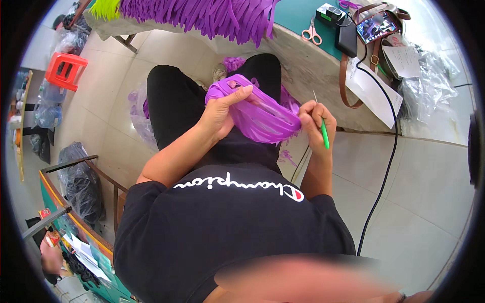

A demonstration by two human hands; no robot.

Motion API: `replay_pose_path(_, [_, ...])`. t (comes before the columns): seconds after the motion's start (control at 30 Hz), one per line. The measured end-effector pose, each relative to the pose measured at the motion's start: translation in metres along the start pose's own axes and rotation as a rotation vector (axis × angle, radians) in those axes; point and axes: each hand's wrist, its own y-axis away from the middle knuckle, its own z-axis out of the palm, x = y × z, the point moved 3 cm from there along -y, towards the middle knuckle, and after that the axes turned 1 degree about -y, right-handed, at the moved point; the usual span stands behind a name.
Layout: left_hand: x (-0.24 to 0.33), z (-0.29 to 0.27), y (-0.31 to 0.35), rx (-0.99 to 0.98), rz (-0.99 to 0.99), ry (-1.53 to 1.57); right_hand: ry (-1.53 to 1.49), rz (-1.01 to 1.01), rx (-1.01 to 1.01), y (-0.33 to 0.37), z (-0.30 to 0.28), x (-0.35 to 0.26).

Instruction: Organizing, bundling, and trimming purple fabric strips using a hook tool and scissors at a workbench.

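Sitting in a black T-shirt (pixel 227 222), we have near us on the left a dark, see-through plastic bag (pixel 81 182) on the floor; it bulges, but we cannot tell what it holds. Above our lap is a gathered bundle of glossy purple strips (pixel 268 118). Our left hand (pixel 220 113) grips its left part, thumb pressed on top; the other fingers are mostly hidden, so we cannot tell how they lie. Our right hand (pixel 318 123), at the bundle's right edge, has its fingers curled snugly round a slim green-handled tool (pixel 325 134), thin metal point upward; we cannot tell whether the fingertips pinch the strips too.

Left of our knees, a crumpled clear plastic bag (pixel 139 116) sits on the floor, with purple material showing in it. Farther left we see bluish clear plastic bottles (pixel 48 116), contents unclear, and a red plastic stool (pixel 66 72). Far right, crumpled clear plastic wrapping (pixel 427 93) lies near a brown leather-like strap (pixel 343 86) and a phone with a lit screen (pixel 376 28). Orange-handled scissors (pixel 311 33) rest on the far table, where a thick purple fringe (pixel 202 17) overhangs the edge.
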Motion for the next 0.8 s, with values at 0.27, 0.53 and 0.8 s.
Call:
replay_pose_path(0.27, [0.001, 0.016, 0.008, -0.118, 0.033, -0.056, 0.211, -0.285, 0.168, -0.01, 0.027, -0.015])
replay_pose_path(0.53, [0.005, 0.021, 0.015, -0.045, 0.189, -0.093, 0.47, -0.587, 0.03, -0.013, 0.056, -0.015])
replay_pose_path(0.8, [0.002, 0.018, 0.014, -0.074, 0.226, -0.126, 0.546, -0.661, 0.01, -0.014, 0.059, -0.018])
